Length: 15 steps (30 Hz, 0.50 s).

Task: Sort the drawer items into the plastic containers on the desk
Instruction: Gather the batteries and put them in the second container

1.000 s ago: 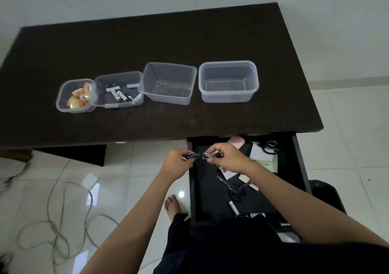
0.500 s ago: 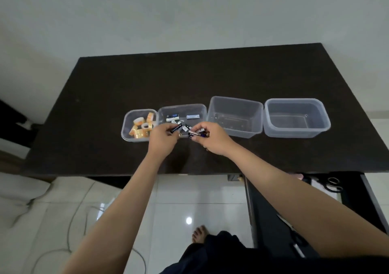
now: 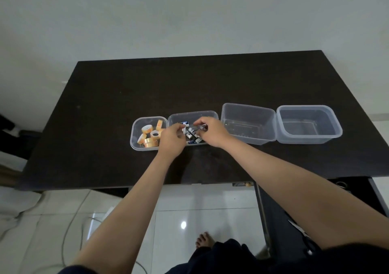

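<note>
Both hands are over the second plastic container from the left, in a row of four on the dark table. Right hand: fingers curled, thumb and forefinger pinching a small dark battery above the container's right half. Left hand: above the container's near-left corner, fingers curled inward; whether it holds anything cannot be told, the fingertips being blurred. Between and just below the two hands, several batteries lie loose on the container floor.

Leftmost container: rolls of yellowish tape, touching the battery container's left wall. Third container and fourth container: nothing visible inside, side by side to the right of the right hand. The open drawer sits under the table's near-right edge, mostly hidden by the right forearm.
</note>
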Available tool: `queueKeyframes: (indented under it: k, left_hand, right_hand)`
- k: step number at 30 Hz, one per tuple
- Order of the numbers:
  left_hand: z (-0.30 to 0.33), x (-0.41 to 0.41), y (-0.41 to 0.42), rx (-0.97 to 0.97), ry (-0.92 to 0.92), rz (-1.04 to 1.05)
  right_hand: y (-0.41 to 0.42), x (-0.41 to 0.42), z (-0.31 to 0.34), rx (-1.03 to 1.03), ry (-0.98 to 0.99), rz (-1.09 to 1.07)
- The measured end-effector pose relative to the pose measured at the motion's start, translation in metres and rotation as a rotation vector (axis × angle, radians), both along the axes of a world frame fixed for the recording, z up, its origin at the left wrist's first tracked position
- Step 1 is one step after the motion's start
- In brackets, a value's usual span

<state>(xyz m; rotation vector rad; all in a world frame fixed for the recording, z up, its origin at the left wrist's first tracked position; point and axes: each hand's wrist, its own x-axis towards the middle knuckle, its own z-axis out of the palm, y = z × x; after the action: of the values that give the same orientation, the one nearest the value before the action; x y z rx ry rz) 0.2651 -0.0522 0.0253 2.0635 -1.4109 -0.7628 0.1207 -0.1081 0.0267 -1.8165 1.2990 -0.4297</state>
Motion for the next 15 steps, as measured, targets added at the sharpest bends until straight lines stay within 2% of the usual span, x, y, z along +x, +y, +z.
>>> queueKeyframes:
  k: [5,9,15]
  left_hand:
    - [-0.006,-0.006,0.016,-0.127,-0.003,0.03]
    - [-0.014,-0.02,0.032,-0.232,0.03,0.04]
    - [-0.034,-0.061,0.062,-0.221,0.125,0.067]
  right_hand:
    - [0.004,-0.007,-0.002,-0.054,0.021,-0.003]
    - [0.017,-0.019,-0.003,-0.097,-0.079,-0.075]
    - [0.05,-0.058,-0.008,-0.206,-0.112,-0.133]
